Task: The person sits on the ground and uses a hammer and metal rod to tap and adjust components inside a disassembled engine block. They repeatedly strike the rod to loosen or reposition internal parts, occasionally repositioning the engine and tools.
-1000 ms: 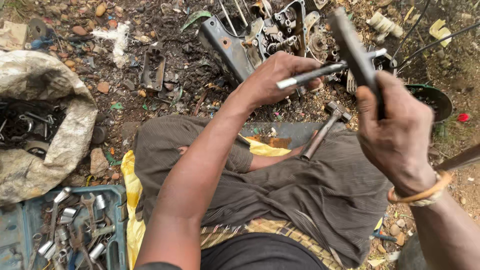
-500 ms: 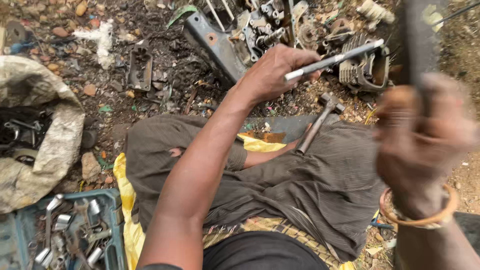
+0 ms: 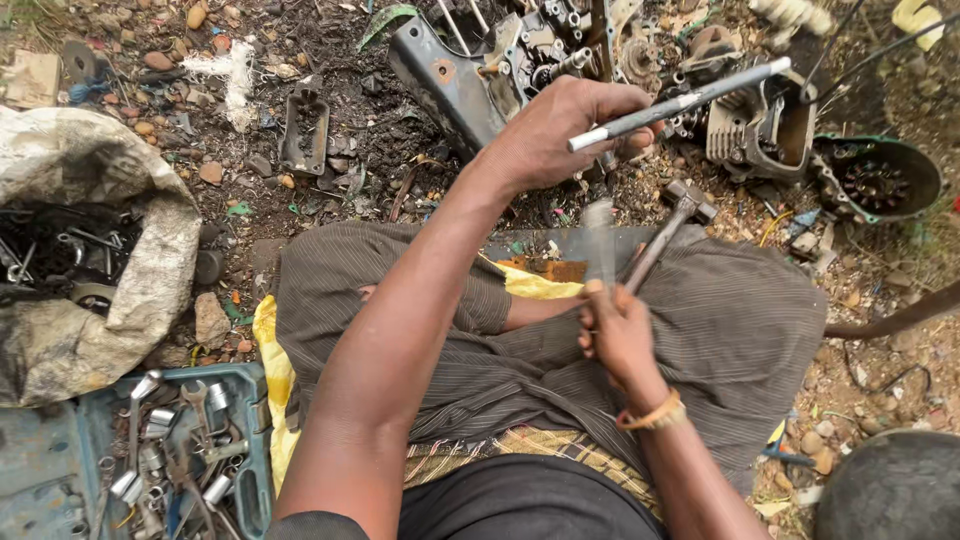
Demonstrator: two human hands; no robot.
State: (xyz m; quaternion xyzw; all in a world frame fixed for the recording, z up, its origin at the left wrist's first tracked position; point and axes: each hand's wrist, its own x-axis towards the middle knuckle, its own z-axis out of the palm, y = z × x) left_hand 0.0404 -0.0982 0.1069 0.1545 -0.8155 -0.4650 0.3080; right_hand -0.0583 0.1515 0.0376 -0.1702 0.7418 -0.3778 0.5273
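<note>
Greasy dismantled engine block [image 3: 520,60] lying on littered dirt ahead of person sitting cross-legged. Left hand [image 3: 560,125] reaching over it, fingers closing around long grey metal rod [image 3: 680,103]. Right hand [image 3: 615,335] over lap, fingers gripping blurred flat tool [image 3: 598,240]. Steel hammer [image 3: 670,225] resting on knee beside it.

The engine parts [image 3: 560,60] lie ahead of the lap, sack [image 3: 90,250] left, tool tray [image 3: 170,450] near-left.
</note>
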